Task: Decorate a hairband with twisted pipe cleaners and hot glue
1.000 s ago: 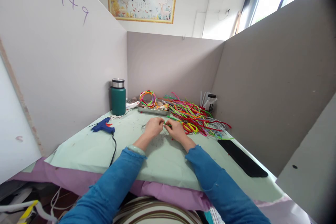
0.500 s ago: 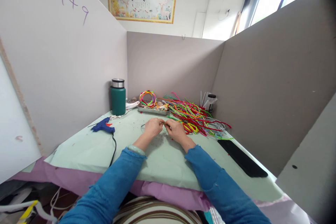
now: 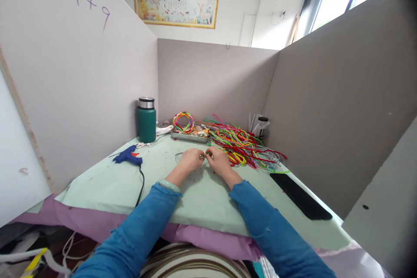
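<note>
My left hand (image 3: pixel 191 160) and my right hand (image 3: pixel 219 161) meet over the pale green mat (image 3: pixel 97 186), fingers curled and pinched together around a small thin piece between them. The piece is too small to name; a thin wire loop (image 3: pixel 180 155) lies just left of my left hand. Right behind my right hand lies a heap of bright pipe cleaners (image 3: pixel 241 143) in green, red, orange and pink. Both sleeves are blue.
A blue glue gun (image 3: pixel 127 156) with a black cord lies at the left. A green flask (image 3: pixel 146 120) stands at the back left, next to a metal tray (image 3: pixel 190 135) with coloured rings. A black phone (image 3: pixel 299 195) lies at the right. Grey partition walls close in three sides.
Both hands have drawn slightly closer together and the green bit seen between the fingers a second ago is now hidden. Nothing else moved.
</note>
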{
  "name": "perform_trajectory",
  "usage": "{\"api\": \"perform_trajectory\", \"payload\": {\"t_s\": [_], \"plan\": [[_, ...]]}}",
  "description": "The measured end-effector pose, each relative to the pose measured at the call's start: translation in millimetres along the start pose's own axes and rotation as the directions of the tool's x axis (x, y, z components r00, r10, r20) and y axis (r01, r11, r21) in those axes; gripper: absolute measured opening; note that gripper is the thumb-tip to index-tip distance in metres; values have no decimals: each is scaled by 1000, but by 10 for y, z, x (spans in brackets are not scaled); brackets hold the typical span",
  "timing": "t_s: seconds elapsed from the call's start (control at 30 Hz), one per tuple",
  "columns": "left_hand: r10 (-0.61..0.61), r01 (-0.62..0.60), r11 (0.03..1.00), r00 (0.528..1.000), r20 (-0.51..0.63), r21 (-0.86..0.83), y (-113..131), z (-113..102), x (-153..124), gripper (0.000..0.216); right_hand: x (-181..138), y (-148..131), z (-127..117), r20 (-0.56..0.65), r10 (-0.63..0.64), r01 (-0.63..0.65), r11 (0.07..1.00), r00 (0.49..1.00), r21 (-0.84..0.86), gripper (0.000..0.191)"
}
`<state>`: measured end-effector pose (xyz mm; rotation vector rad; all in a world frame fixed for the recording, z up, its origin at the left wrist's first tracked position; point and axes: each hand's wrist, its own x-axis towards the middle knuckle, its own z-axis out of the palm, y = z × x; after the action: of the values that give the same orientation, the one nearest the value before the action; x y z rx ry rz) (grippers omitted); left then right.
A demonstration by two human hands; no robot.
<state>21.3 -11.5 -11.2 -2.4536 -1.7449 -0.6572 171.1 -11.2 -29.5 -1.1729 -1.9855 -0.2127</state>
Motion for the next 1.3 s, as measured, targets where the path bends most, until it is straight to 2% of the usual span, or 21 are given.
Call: {"api": "perform_trajectory", "payload": {"t_s": [0.23,0.47,0.7,1.0,1.13,1.3], "plan": [[-34,34,999,999,-10,-3,14,-32,-5,30,13,25,17,3,-46,45,988,999,148,9],[-36,36,999,999,-12,34,56,-65,-31,34,23,54,40,-22,-35,38,981,999,190,9],[-25,26,1000,999,-28,10,29,-51,-16,33,53,59,32,-7,58,-53,956,998,289,13],[36,-37,999,998,-46,-17,50,-78,-20,30,106,129,34,46,240,-234,853,970,466,19],[74,-79,995,995,-70,-61,44,-77,-21,29,114,172,46,67,263,-262,836,962,481,20],[42,-66,985,988,-149,-157,34,-60,-14,28,119,197,65,84,269,-278,852,959,443,22]]}}
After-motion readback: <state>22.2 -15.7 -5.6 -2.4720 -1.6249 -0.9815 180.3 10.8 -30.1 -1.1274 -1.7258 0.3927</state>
